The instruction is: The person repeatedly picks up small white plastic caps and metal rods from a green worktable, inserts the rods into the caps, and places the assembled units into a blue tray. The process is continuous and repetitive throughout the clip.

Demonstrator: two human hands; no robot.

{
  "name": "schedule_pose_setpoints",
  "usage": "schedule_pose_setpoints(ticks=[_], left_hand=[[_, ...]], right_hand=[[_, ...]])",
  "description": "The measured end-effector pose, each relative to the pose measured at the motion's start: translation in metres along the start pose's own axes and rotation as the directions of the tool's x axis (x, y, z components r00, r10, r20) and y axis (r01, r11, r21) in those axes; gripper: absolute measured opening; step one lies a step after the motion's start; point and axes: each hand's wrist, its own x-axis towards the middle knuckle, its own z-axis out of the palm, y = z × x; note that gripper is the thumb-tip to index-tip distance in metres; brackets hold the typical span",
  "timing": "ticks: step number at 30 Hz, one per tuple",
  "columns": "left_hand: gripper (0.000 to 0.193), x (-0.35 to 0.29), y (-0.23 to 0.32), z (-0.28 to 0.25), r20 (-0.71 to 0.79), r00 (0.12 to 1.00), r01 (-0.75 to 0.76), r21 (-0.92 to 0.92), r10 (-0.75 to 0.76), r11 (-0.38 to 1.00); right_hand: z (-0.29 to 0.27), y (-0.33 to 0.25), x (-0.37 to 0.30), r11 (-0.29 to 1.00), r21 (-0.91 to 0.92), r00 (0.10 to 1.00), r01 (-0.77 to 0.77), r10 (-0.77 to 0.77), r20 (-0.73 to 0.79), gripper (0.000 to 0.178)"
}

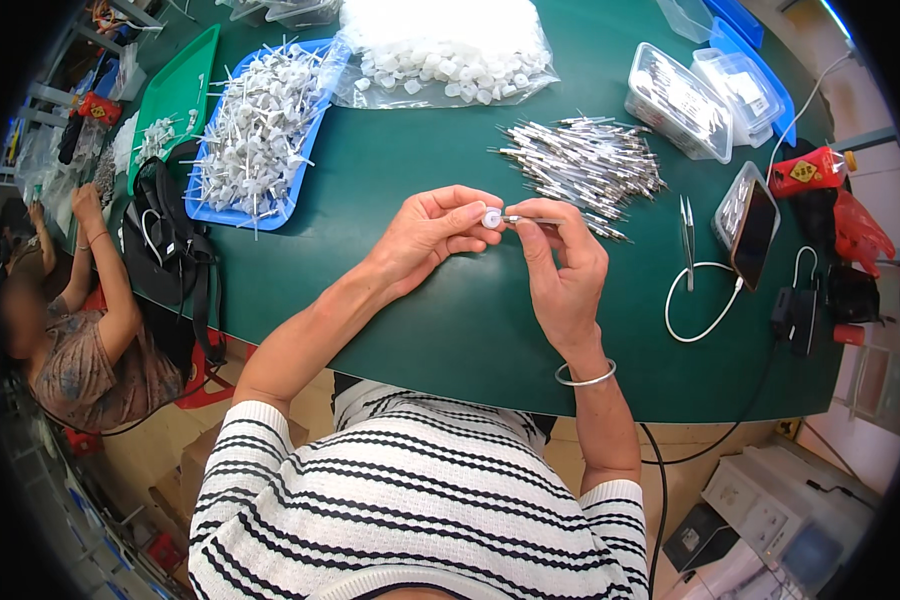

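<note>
Over the green table, my left hand (pixel 433 232) pinches a small round white plastic cap (pixel 492 218) between thumb and fingers. Level with it, my right hand (pixel 563 262) grips a thin metal pin (pixel 510 219), whose end meets the cap. Whether the pin sits inside the cap or only touches it, I cannot tell. Beyond my right hand lies a loose heap of similar metal pins (pixel 582 165). A clear plastic bag (pixel 440 60) of white caps rests at the far middle. To the left, a blue tray (pixel 292 212) is piled with white caps that have pins through them.
A green tray (pixel 208 60) and a black backpack (pixel 160 225) lie at the left, near a seated person (pixel 90 330). On the right are tweezers (pixel 688 240), a white cable (pixel 682 337), a phone (pixel 755 238), clear boxes (pixel 678 100) of parts and a red bottle (pixel 808 172).
</note>
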Motion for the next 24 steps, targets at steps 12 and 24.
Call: schedule_pose_setpoints(ticks=[12,24], left_hand=[[0.022,0.0002,-0.0005,0.0014,-0.004,1.0,0.027,0.018,-0.027,0.999],[0.022,0.0013,-0.0019,0.0013,0.018,0.999,0.05,0.013,-0.051,0.999]], right_hand=[[-0.0019,-0.004,0.0019,0.998,-0.056,1.0,0.022,-0.022,0.008,0.007],[-0.0054,-0.0036,0.001,0.998,-0.051,0.999,-0.027,0.029,0.046,0.01]])
